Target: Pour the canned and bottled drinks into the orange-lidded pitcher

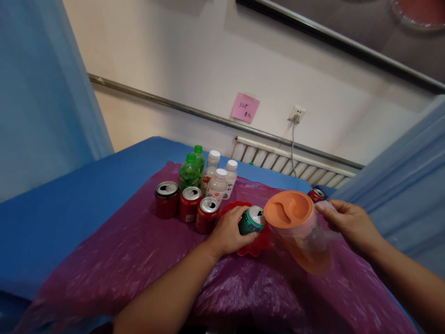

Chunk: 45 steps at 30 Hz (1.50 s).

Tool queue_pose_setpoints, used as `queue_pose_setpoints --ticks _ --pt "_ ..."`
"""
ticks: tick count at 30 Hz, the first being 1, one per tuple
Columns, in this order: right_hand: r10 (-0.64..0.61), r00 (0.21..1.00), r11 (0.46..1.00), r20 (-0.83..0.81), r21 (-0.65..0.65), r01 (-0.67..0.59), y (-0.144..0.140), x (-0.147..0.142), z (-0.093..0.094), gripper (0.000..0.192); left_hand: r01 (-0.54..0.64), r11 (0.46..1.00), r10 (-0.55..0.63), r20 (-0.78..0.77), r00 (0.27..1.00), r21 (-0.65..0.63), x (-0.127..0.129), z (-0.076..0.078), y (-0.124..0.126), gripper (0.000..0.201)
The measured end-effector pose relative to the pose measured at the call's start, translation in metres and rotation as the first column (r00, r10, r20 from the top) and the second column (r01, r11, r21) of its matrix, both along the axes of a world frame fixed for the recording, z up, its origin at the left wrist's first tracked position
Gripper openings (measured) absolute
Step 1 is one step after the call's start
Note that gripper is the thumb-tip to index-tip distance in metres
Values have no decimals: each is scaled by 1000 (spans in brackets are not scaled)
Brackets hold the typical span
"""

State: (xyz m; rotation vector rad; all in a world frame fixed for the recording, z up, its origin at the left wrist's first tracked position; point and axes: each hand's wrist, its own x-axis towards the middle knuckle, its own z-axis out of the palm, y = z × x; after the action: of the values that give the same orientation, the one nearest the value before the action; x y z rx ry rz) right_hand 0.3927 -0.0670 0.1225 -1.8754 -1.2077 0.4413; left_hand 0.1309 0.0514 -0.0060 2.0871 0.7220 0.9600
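Hands meet over the near right part of the table point(69, 195), which is draped in blue with a purple plastic sheet point(132, 260) spread on top. The left hand point(227, 232) wraps its fingers round a green can point(252, 220), holding it tilted over a red scalloped dish point(255, 246) — the can's opened top faces up and to the right. Just right of it, the right hand point(347, 222) grips the handle of a clear plastic pitcher point(306, 241) with an orange lid point(289, 209); the fingers are curled shut on the handle, thumb on top, and the pitcher leans towards the can, its lid nearly touching it. Orange liquid shows in the lower part of the pitcher.

Farther back and to the left stand three red cans point(189, 204) in a row, tabs opened. Behind them cluster two green bottles point(190, 171) and three white-capped bottles point(219, 178). Another red can point(316, 194) peeks out behind the pitcher, partly hidden. On the far wall hang a pink note point(245, 107) and a socket point(296, 113) with a cord running down — a radiator point(292, 164) sits below.
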Motion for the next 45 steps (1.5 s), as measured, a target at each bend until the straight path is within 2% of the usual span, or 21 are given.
queue_pose_setpoints --ticks 19,28,45 --pt "26 1000 998 3 52 -27 0 4 -5 56 1 1000 -1 9 1000 -11 0 1 0 60" --pt "16 999 1000 40 26 -17 1 -1 1 60 4 1000 -4 21 1000 -11 0 1 -1 59" --pt "2 1000 1000 13 23 -3 1 -9 5 63 -6 1000 6 33 999 -11 0 1 0 61"
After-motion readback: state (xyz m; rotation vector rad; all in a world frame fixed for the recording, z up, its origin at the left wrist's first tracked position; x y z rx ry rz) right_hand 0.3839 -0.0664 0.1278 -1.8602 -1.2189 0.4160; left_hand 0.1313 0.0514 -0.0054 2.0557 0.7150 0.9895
